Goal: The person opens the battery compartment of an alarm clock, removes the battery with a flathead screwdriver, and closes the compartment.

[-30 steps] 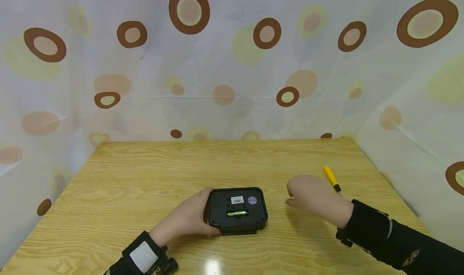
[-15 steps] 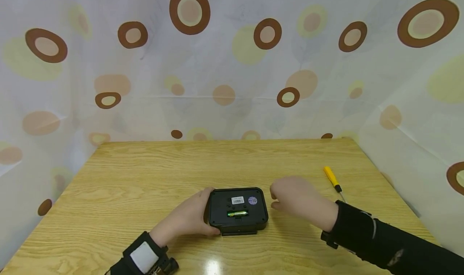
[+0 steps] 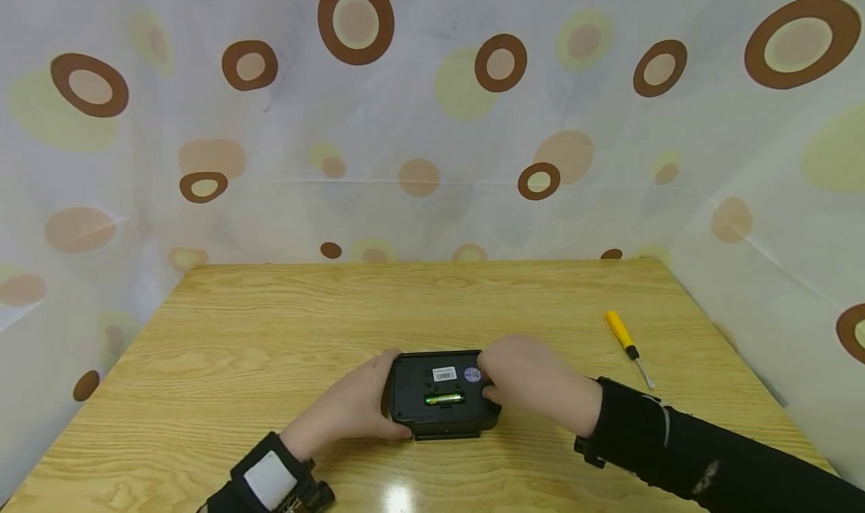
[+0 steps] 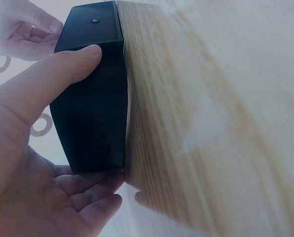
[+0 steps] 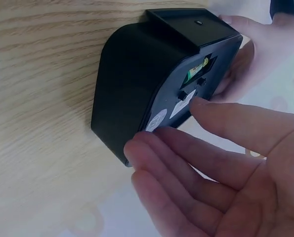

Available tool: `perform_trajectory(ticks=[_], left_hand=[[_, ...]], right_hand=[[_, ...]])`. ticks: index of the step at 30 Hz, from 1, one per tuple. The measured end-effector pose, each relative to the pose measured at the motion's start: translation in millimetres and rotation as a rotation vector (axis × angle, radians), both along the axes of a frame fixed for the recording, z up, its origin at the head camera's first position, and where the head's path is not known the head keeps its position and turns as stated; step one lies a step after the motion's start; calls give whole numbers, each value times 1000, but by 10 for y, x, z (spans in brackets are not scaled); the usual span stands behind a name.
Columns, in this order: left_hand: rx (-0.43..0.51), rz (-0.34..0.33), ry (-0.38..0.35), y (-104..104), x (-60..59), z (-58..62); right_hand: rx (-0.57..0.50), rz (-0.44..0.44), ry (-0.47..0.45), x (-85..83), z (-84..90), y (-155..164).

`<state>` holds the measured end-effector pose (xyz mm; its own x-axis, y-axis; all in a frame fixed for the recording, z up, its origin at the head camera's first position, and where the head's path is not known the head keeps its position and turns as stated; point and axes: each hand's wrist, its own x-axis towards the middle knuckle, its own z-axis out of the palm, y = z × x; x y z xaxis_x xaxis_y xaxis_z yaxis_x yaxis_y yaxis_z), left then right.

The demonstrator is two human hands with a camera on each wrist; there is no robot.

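Nearest, a black strap with a pale patch (image 3: 270, 479) circles the left wrist, and a black sleeve (image 3: 709, 449) covers the right forearm. The left hand (image 3: 353, 399) grips the black device (image 3: 412, 389) at its left end, the thumb laid along the near side and the fingers bent round the far side. The device rests on the wooden table (image 3: 324, 314), between the two hands, its back turned up. In that back is an uncovered compartment holding one small battery (image 3: 444, 399), green and gold, lying lengthwise in its slot. Beyond the battery sit a few small knobs (image 5: 183, 94), then a white barcode label (image 3: 444, 374) and, to its right, a round purple sticker (image 3: 472, 375). The right hand (image 3: 530, 374) is at the device's right end, its fingers side by side and slightly bent, the thumb spread away from them with nothing pinched between; whether the fingertips touch the casing, one cannot tell. Farther right, apart from both hands, lies a yellow-handled screwdriver (image 3: 631, 348), its tip toward the person. Behind the table hangs a pale cloth (image 3: 378, 122) patterned with brown rings and soft dots.
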<state>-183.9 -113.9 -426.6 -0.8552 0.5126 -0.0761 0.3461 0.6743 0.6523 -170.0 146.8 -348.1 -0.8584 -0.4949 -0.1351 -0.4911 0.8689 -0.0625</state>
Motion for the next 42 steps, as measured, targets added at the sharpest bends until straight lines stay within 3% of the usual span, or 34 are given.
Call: perform_trajectory(ticks=[8, 24, 42], left_hand=[[-1, -4, 0, -6, -6, -14], [12, -14, 2, -3, 3, 10], [15, -9, 1, -3, 11, 15]], right_hand=[[-16, 44, 52, 27, -44, -89], [-55, 90, 13, 42, -87, -177], [-57, 130, 68, 61, -131, -208]])
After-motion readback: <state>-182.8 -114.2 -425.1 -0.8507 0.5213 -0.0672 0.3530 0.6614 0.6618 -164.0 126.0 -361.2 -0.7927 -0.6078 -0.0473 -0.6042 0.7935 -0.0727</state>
